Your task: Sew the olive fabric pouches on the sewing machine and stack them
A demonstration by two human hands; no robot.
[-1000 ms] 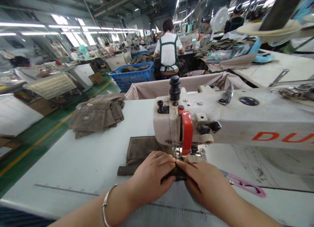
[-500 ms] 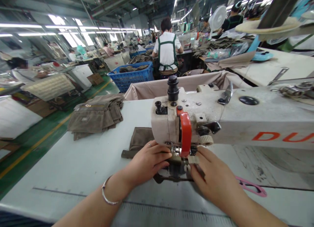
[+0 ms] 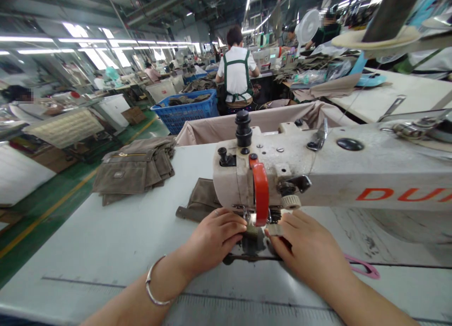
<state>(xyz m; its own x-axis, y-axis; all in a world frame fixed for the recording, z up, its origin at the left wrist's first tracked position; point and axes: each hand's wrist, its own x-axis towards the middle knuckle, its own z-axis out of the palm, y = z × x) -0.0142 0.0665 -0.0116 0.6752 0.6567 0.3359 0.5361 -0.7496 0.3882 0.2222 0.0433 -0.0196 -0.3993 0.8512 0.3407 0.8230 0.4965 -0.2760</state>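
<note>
A brown-grey fabric piece (image 3: 204, 194) lies under the head of a white sewing machine (image 3: 310, 156), its folded band slanting down toward the needle area. My left hand (image 3: 215, 234), with a bracelet at the wrist, is closed on the fabric's edge left of the presser foot, thumb and fingers together. To the right of the needle, my right hand (image 3: 303, 239) has its fingers bent around the fabric's other side. The machine head and my fingers hide much of the cloth there. An orange-red guard (image 3: 260, 194) hangs in front of the needle.
A stack of brown-grey fabric pouches (image 3: 132, 170) sits at the table's left. Pink thread snips (image 3: 363, 267) lie right of my right hand. Behind the machine are a beige cloth-lined bin (image 3: 197, 132), a blue crate (image 3: 187, 112) and a seated co-worker (image 3: 238, 72).
The fabric has turned from nearly level to slanting, its right end coming nearer to me. Both hands have shifted slightly with it, and the whole view has moved a little.
</note>
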